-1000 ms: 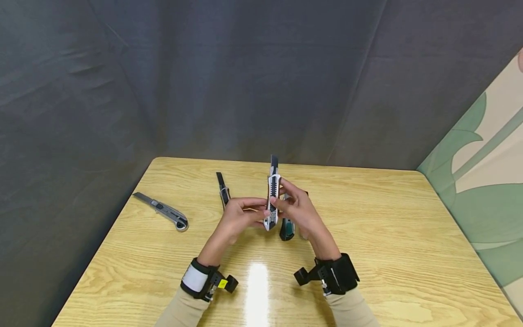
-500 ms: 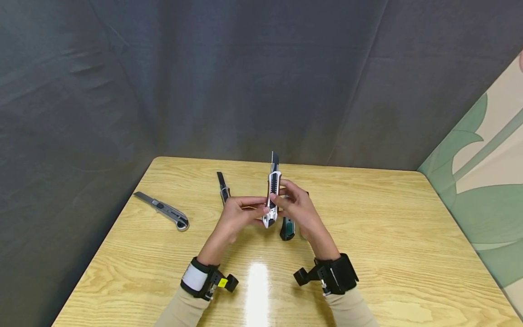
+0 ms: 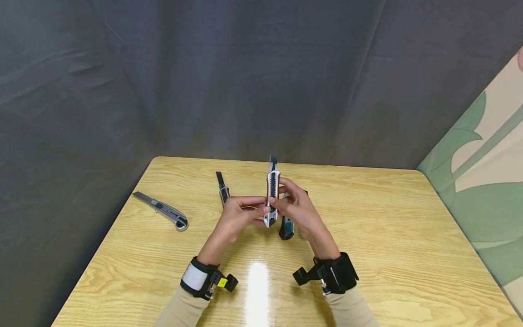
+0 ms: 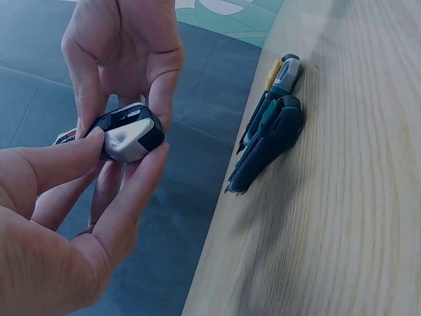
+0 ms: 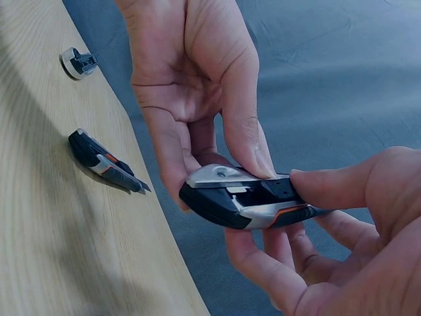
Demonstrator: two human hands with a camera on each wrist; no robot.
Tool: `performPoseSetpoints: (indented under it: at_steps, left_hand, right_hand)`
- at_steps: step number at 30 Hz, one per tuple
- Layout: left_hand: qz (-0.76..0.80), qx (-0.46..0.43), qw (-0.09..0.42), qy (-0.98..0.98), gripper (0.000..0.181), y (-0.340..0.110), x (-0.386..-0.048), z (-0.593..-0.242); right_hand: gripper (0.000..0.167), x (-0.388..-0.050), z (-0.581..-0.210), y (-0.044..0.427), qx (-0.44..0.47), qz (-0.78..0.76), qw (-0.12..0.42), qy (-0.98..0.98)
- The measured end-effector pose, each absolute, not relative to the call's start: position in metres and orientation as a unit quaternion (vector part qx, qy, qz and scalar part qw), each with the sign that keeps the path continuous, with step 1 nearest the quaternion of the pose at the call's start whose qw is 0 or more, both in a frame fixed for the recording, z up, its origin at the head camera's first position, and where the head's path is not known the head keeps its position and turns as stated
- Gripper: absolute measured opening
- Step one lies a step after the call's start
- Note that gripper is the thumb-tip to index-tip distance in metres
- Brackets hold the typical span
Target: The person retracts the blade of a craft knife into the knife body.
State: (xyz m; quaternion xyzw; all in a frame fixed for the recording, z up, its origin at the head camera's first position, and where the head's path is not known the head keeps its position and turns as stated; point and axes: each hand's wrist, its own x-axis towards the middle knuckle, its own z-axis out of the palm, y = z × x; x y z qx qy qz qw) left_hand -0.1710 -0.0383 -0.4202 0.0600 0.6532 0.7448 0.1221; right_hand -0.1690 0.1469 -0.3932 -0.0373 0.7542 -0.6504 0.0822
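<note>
The utility knife [image 3: 273, 186] is up between my two hands, clear of the surface [image 3: 388, 222], its blade [image 3: 273, 162] slid out and pointing away from me. I judge it light to moderate in weight and stiff all through; the smooth silvery casing could be slippery, and the thin blade could snap if bent sideways. The safe hold is on the handle, behind the blade. My left hand [image 3: 239, 217] pinches the butt end by its sides, and my right hand [image 3: 301, 210] is clamped on the handle, thumb [image 5: 332, 188] on its face by the slider track. My wrists come in from either side, hands facing each other, forearms angled inward. Just below my right hand lies a green-and-black knife [image 3: 288, 229], partly hidden; just beyond my left hand is a dark knife [image 3: 223, 188], and well out to its left a grey one [image 3: 165, 210].
</note>
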Motion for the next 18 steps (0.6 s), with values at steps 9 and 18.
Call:
performPoseSetpoints:
  at_steps: [9, 18]
  left_hand:
    - [0.744, 0.062, 0.126, 0.653, 0.030, -0.0423, -0.1726, -0.4221]
    - [0.739, 0.062, 0.120, 0.660, 0.031, -0.0447, -0.1741, -0.4209]
  right_hand:
    - [0.049, -0.1695, -0.3931, 0.1453, -0.033, -0.655, 0.096, 0.749]
    - [0.047, -0.1692, -0.3928, 0.1437, -0.033, -0.655, 0.107, 0.748]
